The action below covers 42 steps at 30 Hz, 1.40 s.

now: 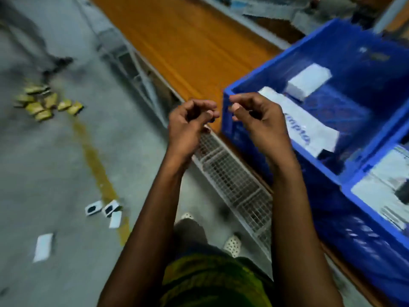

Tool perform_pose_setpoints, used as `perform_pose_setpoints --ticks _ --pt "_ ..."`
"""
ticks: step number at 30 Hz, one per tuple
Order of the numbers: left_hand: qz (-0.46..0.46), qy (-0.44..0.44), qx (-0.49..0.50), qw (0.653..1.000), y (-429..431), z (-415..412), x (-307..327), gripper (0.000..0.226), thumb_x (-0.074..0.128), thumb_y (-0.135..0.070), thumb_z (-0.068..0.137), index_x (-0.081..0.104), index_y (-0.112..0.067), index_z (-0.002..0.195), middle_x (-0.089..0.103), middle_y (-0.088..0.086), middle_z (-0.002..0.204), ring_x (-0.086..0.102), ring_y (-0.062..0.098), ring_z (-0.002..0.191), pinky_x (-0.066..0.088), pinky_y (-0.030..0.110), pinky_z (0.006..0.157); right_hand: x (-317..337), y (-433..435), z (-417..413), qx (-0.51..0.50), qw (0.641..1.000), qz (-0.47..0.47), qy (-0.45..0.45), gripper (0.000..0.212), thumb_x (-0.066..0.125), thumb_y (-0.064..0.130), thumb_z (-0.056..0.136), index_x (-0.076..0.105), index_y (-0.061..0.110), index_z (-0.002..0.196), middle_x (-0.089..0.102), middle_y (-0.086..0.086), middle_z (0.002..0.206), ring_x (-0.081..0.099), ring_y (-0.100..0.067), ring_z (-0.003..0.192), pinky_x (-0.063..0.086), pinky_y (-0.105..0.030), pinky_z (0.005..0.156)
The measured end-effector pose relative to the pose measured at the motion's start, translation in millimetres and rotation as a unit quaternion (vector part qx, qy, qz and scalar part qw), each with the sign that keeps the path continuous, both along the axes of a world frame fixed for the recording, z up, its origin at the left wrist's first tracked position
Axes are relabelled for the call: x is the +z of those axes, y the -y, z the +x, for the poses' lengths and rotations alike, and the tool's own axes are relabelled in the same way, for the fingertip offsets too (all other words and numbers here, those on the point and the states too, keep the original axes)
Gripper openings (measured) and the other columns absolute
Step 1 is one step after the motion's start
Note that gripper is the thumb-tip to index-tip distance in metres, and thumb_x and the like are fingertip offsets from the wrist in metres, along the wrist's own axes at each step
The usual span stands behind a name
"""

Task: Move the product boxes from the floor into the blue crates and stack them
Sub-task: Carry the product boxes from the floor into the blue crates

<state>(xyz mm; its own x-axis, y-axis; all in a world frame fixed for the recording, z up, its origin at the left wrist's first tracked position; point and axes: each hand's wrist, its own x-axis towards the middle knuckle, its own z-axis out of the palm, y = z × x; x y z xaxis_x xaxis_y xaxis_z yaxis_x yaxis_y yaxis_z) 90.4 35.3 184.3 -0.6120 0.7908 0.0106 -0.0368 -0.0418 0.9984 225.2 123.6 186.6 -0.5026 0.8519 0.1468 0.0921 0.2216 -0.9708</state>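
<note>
My left hand (190, 122) and my right hand (254, 116) are raised side by side in front of me, fingers curled in, with nothing visible in either. They hover beside the near-left corner of a blue crate (247, 138) on an orange shelf. White product boxes (309, 127) lie inside that crate. A second blue crate (358, 196) at the right also holds white boxes. On the grey floor lie three small white boxes with black prints (106, 210) and a single white box (43, 247). The view is motion-blurred.
Several yellow packets (44, 103) lie scattered on the floor at far left. A white wire-mesh rack front (234, 180) runs under the orange shelf board (188, 45). A yellow floor line (97, 167) crosses the concrete. My feet (232, 242) stand close to the rack.
</note>
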Motion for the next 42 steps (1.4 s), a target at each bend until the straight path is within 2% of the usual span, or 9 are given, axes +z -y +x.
perform_pose_setpoints --ticks 3,8,12,19,24,30,33,36,42 --pt "0.008 -0.008 0.105 0.994 60.3 -42.1 1.3 0.019 0.063 0.002 0.092 0.072 -0.014 0.094 0.077 0.000 0.082 0.071 0.016 0.081 0.053 0.033 0.066 -2.2 35.6 -50.9 0.100 0.995 0.017 0.020 0.014 0.066 0.022 0.097 0.072 0.029 0.107 0.076 0.007 0.100 0.073 -0.014 0.093 0.059 -0.044 0.090" --pt "0.022 0.011 0.251 0.968 170.8 -101.7 -6.9 0.018 0.062 0.005 0.090 0.071 -0.008 0.098 0.076 0.003 0.081 0.067 0.020 0.077 0.052 0.031 0.062 -10.9 120.2 -142.0 0.263 0.964 0.020 0.042 0.014 0.068 0.026 0.093 0.073 0.034 0.102 0.076 0.009 0.097 0.071 -0.015 0.089 0.058 -0.045 0.088" --pt "0.003 0.013 0.336 0.942 274.5 -144.4 -16.9 0.017 0.062 0.003 0.090 0.071 -0.007 0.099 0.076 0.006 0.083 0.067 0.020 0.077 0.052 0.035 0.065 -13.7 207.1 -221.1 0.356 0.932 0.019 0.063 0.014 0.069 0.026 0.094 0.073 0.037 0.101 0.076 0.006 0.092 0.071 -0.013 0.083 0.053 -0.031 0.072" --pt "-0.045 0.028 0.473 0.880 483.1 -216.8 -32.7 0.019 0.061 0.004 0.087 0.072 -0.009 0.097 0.076 0.007 0.084 0.066 0.019 0.076 0.051 0.034 0.066 -28.7 406.0 -351.9 0.510 0.857 -0.015 0.079 0.016 0.067 0.023 0.097 0.073 0.035 0.105 0.077 0.000 0.096 0.073 -0.015 0.086 0.049 -0.019 0.069" --pt "-0.058 0.058 0.542 0.836 589.0 -253.1 -41.1 0.019 0.063 0.003 0.085 0.072 -0.011 0.093 0.075 0.005 0.082 0.066 0.020 0.077 0.051 0.032 0.063 -50.3 520.0 -409.2 0.595 0.796 -0.015 0.107 0.013 0.069 0.024 0.097 0.074 0.027 0.108 0.077 0.009 0.091 0.074 -0.014 0.084 0.055 -0.027 0.074" --pt "-0.063 0.112 0.595 0.793 665.3 -319.5 -76.4 0.020 0.060 0.003 0.089 0.073 -0.004 0.103 0.075 0.012 0.089 0.066 0.021 0.081 0.051 0.035 0.067 -80.8 579.8 -489.6 0.625 0.763 -0.019 0.161 0.012 0.070 0.023 0.096 0.075 0.029 0.106 0.077 0.011 0.097 0.073 -0.009 0.085 0.049 -0.018 0.072" --pt "-0.074 0.123 0.596 0.790 690.1 -363.8 -100.8 0.020 0.059 0.003 0.091 0.072 -0.001 0.105 0.075 0.012 0.088 0.067 0.022 0.081 0.051 0.035 0.067 -108.2 580.5 -543.0 0.602 0.771 -0.049 0.199 0.016 0.069 0.017 0.096 0.076 0.023 0.109 0.078 0.003 0.098 0.073 -0.010 0.084 0.050 -0.019 0.072" --pt "-0.110 0.135 0.590 0.789 712.8 -418.9 -127.7 0.021 0.058 0.004 0.090 0.073 -0.004 0.103 0.075 0.010 0.086 0.066 0.021 0.079 0.050 0.034 0.065 -138.6 582.6 -609.5 0.580 0.779 -0.075 0.227 0.018 0.067 0.011 0.096 0.075 0.023 0.107 0.078 -0.002 0.095 0.072 -0.015 0.083 0.056 -0.029 0.080" --pt "-0.215 0.203 0.566 0.770 750.8 -540.7 -168.3 0.024 0.060 -0.015 0.072 0.074 -0.020 0.090 0.074 0.021 0.090 0.064 0.019 0.077 0.049 0.035 0.064 -174.0 595.2 -745.8 0.539 0.790 -0.087 0.279 0.019 0.066 0.015 0.097 0.074 0.031 0.104 0.078 0.001 0.098 0.071 -0.011 0.079 0.050 -0.024 0.068"
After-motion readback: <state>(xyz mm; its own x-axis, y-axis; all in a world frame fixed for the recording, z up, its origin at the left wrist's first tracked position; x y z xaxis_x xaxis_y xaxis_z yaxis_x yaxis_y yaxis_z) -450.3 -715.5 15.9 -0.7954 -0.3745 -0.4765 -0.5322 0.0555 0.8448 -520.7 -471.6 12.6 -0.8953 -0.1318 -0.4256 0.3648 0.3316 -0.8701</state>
